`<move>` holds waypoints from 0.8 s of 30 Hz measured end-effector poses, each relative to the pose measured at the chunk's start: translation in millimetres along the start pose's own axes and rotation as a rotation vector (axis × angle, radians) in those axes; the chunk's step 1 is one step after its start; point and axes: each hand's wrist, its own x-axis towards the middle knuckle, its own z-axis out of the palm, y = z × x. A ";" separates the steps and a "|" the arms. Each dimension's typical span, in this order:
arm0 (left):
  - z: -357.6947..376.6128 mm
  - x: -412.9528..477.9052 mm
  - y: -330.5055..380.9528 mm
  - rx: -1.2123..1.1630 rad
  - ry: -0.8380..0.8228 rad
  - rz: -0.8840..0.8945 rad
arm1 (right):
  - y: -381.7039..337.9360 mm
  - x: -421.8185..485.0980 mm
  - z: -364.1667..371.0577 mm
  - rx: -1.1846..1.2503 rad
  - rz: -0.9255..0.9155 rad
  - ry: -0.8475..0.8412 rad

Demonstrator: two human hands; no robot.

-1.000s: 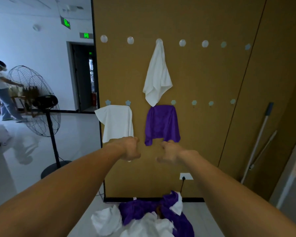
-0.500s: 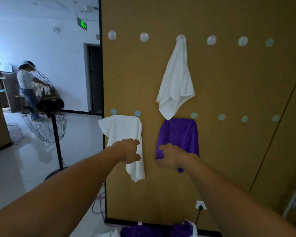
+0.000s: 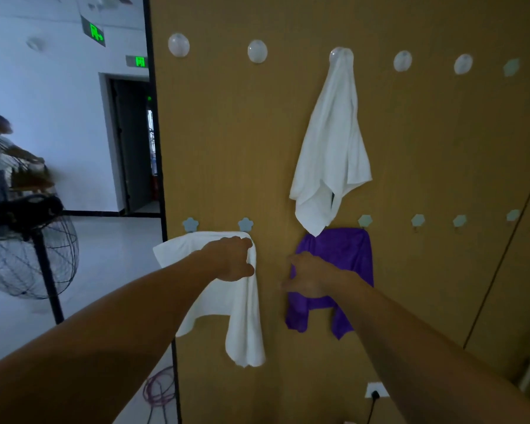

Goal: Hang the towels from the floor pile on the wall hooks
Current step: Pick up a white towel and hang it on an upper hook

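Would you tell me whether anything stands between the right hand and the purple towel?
Nothing visible does: the right hand is right at the purple towel's left edge. The left hand grips the lower white towel, off to the side.

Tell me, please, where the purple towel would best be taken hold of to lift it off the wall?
Probably the purple towel's top edge at its right corner, just under the hexagonal hook, pinched from the front and right. That corner hangs flat and bare. The left corner sits behind the upper white towel's tip, and the right hand is in front of the left edge.
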 end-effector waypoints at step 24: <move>55.1 173.6 -92.1 -0.029 0.179 -0.110 | 21.4 234.1 42.5 0.214 -0.084 0.087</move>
